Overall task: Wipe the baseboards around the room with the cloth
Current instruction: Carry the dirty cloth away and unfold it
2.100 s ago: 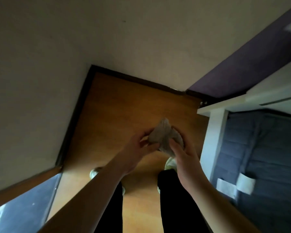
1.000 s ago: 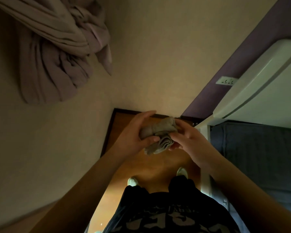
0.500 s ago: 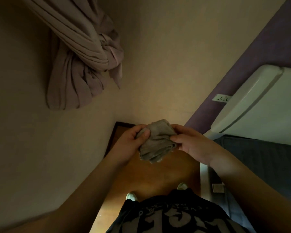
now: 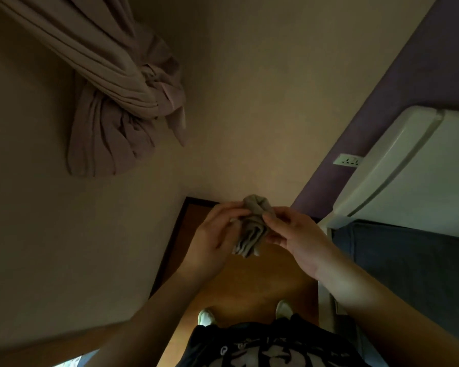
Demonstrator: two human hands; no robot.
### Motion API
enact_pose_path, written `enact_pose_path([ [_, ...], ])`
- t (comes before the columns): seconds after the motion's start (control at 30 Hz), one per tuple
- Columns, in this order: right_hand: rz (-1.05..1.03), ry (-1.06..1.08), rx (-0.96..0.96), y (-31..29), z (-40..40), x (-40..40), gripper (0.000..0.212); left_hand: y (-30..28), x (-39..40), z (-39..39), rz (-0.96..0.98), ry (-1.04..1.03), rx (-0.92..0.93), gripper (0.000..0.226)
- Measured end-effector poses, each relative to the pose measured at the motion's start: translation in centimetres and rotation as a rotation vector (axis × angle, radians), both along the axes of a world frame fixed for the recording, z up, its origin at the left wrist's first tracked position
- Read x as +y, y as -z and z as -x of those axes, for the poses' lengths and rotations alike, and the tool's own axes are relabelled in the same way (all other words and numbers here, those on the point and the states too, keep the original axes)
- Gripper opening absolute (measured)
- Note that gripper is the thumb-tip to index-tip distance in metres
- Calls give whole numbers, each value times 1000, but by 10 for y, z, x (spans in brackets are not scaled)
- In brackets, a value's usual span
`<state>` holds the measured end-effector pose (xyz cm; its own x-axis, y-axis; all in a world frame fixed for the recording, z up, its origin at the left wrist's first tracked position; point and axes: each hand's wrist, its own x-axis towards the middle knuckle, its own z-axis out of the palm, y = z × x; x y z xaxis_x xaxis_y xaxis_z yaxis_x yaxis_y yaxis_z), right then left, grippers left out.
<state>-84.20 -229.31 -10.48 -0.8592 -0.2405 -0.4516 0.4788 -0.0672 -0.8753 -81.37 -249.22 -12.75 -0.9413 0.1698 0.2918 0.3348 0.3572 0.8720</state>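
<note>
change: since half a second back, cloth [image 4: 252, 229] bunched tighter and rolled more upright between the hands; view tipped slightly upward, with more of the knotted curtain [image 4: 122, 102] showing.
cloth: grey-beige, folded into a thick wad, held at chest height above the wooden floor [image 4: 249, 282], well apart from any baseboard.
left hand [image 4: 215, 245]: cupped round the wad's left side, thumb across the top, fingers curled behind it.
right hand [image 4: 294, 234]: pinching the wad's right edge with thumb and fingertips.
baseboard [image 4: 170, 247]: dark strip along the foot of the beige wall, meeting a second run in the corner ahead; untouched by the cloth here.
progress: judged as preparation only, folding the cloth to a wiping pad; no wiping visible.
left to do: crouching to the corner, pressing the pad on the strip, running along each wall.
nearby: white bed frame [image 4: 408, 165] and wall socket [image 4: 347, 160] at right.
</note>
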Motion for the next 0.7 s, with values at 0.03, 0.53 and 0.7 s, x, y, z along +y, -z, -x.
enact_pose_path([
  [0.03, 19, 7, 0, 0, 2, 8, 60, -5, 11, 0, -9, 36, -65, 38],
  [0.53, 83, -64, -110, -20, 58, 150, 27, -7, 109, 42, -491, -332, -597, 44],
  [0.7, 150, -132, -137, -19, 64, 146, 19, -11, 109, 36, -489, -404, -626, 46],
])
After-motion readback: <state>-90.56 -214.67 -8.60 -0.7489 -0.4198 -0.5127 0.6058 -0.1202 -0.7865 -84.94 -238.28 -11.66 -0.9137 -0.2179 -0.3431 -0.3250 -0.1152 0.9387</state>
